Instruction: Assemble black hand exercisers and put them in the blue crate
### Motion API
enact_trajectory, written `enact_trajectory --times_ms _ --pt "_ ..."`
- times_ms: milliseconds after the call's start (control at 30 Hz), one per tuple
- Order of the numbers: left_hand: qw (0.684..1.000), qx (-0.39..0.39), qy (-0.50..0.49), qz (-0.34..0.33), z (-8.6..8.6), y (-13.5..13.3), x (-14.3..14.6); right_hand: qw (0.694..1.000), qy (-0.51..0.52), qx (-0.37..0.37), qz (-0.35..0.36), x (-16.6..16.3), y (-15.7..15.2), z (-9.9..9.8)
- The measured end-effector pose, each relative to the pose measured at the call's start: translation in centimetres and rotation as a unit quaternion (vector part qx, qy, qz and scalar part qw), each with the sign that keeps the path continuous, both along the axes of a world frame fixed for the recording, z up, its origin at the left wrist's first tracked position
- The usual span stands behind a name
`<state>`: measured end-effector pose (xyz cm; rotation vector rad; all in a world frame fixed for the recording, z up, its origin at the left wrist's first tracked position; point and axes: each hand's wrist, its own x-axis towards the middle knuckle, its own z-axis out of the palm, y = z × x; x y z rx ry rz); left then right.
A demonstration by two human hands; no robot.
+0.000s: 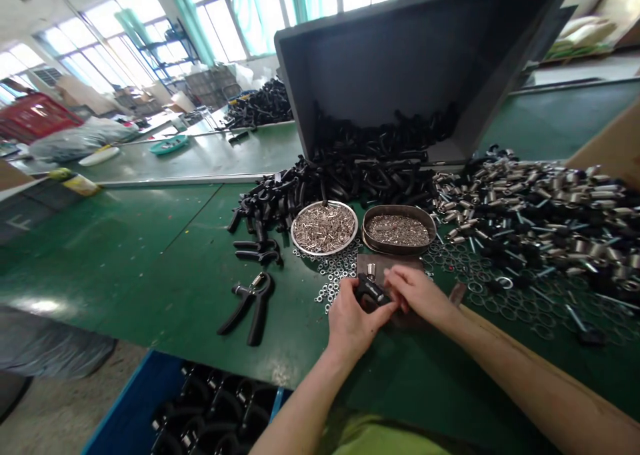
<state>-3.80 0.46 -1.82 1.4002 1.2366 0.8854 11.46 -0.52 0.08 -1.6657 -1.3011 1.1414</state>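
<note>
My left hand (pixel 353 318) is closed around a black hand-grip exerciser part (pixel 373 289) over a dark metal plate (pixel 367 261). A silvery coil spring (pixel 371 270) sits at the part's far end. Close on the right, my right hand (pixel 410 289) has its fingers bent and pressed together at the part; what they pinch is too small to make out. To the left lies a hand-grip exerciser with a spring (pixel 253 305), its two handles spread. Behind it rests another pair of black handles (pixel 257 250).
A round dish of small metal pins (pixel 293 233) and an oval tin of small parts (pixel 400 249) stand behind my hands. Loose nuts (pixel 335 275), rings (pixel 515 301), springs and knobs (pixel 545 208) surround them. A tilted grey bin (pixel 410 61) spills black handles. Below is a blue crate (pixel 127 401).
</note>
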Motion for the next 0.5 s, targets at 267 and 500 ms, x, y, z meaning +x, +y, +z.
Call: enact_trajectory --times_ms 267,500 --pt "0.934 0.216 0.221 -0.179 -0.5 0.5 0.1 0.899 -0.387 0.187 0.083 -4.1 13.1 1.2" --pt "0.924 0.231 0.24 -0.186 -1.0 0.5 0.3 0.881 -0.432 0.148 0.124 -5.5 15.0 0.5"
